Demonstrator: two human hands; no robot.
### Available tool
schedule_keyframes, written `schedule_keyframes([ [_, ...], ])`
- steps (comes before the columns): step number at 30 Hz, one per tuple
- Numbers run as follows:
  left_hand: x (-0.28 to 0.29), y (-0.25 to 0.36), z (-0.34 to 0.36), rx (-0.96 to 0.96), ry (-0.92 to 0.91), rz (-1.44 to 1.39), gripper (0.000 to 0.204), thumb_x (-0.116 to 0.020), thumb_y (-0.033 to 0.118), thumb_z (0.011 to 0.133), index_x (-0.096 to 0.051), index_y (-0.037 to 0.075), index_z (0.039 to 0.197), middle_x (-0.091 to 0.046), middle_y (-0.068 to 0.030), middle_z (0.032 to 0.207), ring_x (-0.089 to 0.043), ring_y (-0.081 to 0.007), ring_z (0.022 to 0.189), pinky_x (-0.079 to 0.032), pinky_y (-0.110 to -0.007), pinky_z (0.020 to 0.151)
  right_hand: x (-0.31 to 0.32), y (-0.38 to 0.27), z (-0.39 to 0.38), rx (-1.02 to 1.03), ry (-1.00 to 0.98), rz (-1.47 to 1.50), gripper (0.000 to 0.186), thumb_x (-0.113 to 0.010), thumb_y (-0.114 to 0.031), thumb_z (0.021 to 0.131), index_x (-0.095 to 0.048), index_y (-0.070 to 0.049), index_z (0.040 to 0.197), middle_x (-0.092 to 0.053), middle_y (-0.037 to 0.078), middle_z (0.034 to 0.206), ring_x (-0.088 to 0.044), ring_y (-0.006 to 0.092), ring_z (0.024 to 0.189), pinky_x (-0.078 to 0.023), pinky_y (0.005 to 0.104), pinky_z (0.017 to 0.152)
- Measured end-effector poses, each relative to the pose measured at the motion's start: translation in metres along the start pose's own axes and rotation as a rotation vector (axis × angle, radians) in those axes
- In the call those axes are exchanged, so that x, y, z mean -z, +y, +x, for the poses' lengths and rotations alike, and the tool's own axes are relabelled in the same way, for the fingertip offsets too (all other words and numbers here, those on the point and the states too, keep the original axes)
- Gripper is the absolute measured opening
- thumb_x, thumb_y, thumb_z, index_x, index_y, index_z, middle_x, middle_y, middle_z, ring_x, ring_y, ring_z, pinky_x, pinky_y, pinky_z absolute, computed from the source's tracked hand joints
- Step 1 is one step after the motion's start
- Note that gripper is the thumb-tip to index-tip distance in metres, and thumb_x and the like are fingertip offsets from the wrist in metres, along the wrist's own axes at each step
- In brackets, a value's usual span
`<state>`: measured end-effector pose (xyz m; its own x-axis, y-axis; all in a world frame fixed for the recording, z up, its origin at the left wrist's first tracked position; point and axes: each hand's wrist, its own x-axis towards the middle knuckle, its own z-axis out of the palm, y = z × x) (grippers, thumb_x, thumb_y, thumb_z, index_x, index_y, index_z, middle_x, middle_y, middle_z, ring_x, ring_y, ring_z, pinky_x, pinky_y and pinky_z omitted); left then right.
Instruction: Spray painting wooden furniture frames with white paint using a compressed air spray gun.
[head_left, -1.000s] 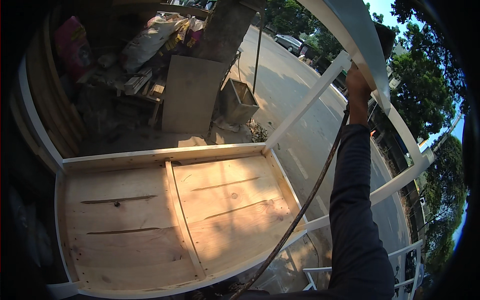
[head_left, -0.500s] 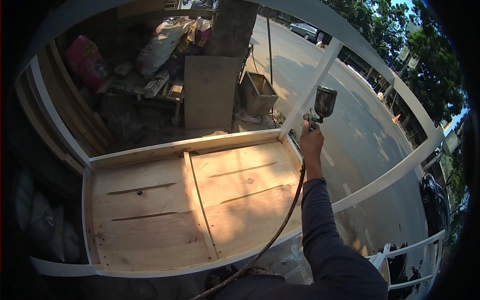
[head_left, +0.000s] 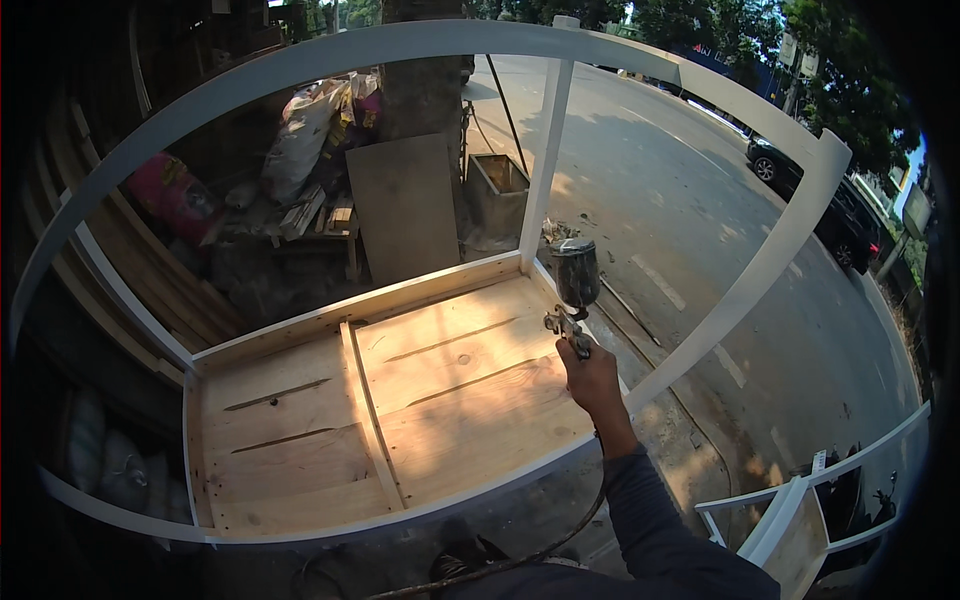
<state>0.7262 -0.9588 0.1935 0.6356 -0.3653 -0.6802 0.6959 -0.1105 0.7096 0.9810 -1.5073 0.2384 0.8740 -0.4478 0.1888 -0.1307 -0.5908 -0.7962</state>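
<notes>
My right hand (head_left: 594, 378) is closed round the handle of a spray gun (head_left: 576, 278), which has a dark paint-stained cup on top. From the gun a dark hose (head_left: 560, 548) runs down past my forearm and across the lower edge. Gun and hand are over the right end of a large wooden frame, with the nozzle side turned left. White paint covers its posts and rails, such as the top rail (head_left: 380, 42). Its bottom panel (head_left: 460, 360) is bare pale wood with a divider (head_left: 368, 410) across the middle. My left hand is out of view.
A second white frame (head_left: 770, 530) stands at the lower right. Behind the large frame are a leaning board (head_left: 402, 208), a box-like container (head_left: 497, 190), sacks (head_left: 300, 140) and wood scraps. Planks (head_left: 140, 260) lean at left. A road with a dark car (head_left: 850, 225) lies right.
My right hand has brought the spray gun down and left, nearer the bottom panel. The view has shifted, showing more of the top rails and a dark car on the road.
</notes>
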Motion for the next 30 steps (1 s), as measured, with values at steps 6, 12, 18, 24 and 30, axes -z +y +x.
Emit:
schedule_keyframes([
  [6, -0.08, -0.065, 0.075, 0.363, -0.17, 0.301, 0.02, -0.078, 0.029, 0.089, -0.066, 0.014, 0.095, -0.052, 0.0029, 0.071, -0.043, -0.0095, 0.058, -0.035, -0.028, 0.054, 0.131, 0.032, -0.117, -0.104, -0.429, 0.379, 0.032, -0.076, -0.024, 0.094, -0.071, 0.001, 0.114, -0.067, 0.005, 0.076, -0.063, 0.0113, 0.064, -0.051, 0.0312, 0.061],
  [12, -0.141, -0.25, 0.17, 0.327, -0.452, 0.582, 0.063, -0.054, 0.061, 0.099, -0.068, 0.009, 0.131, -0.072, -0.0179, 0.121, -0.069, -0.0271, 0.109, -0.051, -0.042, 0.097, 0.276, 0.121, -0.19, 0.184, -0.591, 0.416, 0.025, -0.076, -0.015, 0.092, -0.074, -0.002, 0.113, -0.072, 0.006, 0.083, -0.065, 0.0098, 0.065, -0.05, 0.028, 0.058],
  [18, -0.23, -0.299, 0.199, 0.426, -0.149, 0.964, 0.061, -0.07, 0.061, 0.088, -0.072, 0.011, 0.123, -0.073, -0.0133, 0.118, -0.068, -0.0233, 0.108, -0.051, -0.04, 0.097, 0.395, 0.201, -0.184, -0.18, -0.734, 0.439, 0.025, -0.076, -0.011, 0.088, -0.074, 0.001, 0.11, -0.074, 0.006, 0.082, -0.063, 0.0089, 0.058, -0.048, 0.0234, 0.052],
  [24, -0.27, -0.321, 0.245, 0.61, 0.121, 1.147, 0.067, -0.069, 0.065, 0.083, -0.074, 0.009, 0.119, -0.073, -0.0162, 0.117, -0.069, -0.029, 0.11, -0.051, -0.044, 0.097, 0.442, 0.255, -0.105, -0.279, -0.59, 0.627, 0.017, -0.067, -0.011, 0.095, -0.075, 0.0, 0.104, -0.07, 0.004, 0.071, -0.058, 0.0081, 0.055, -0.046, 0.0249, 0.052],
  [30, -0.373, -0.277, 0.349, 0.623, 0.271, 1.066, 0.068, -0.068, 0.066, 0.082, -0.074, 0.009, 0.119, -0.073, -0.0163, 0.118, -0.069, -0.0293, 0.11, -0.052, -0.044, 0.096, 0.438, 0.284, 0.037, -0.257, -0.436, 0.693, 0.024, -0.064, -0.018, 0.098, -0.074, 0.004, 0.095, -0.058, 0.0, 0.058, -0.053, 0.0075, 0.051, -0.039, 0.026, 0.047],
])
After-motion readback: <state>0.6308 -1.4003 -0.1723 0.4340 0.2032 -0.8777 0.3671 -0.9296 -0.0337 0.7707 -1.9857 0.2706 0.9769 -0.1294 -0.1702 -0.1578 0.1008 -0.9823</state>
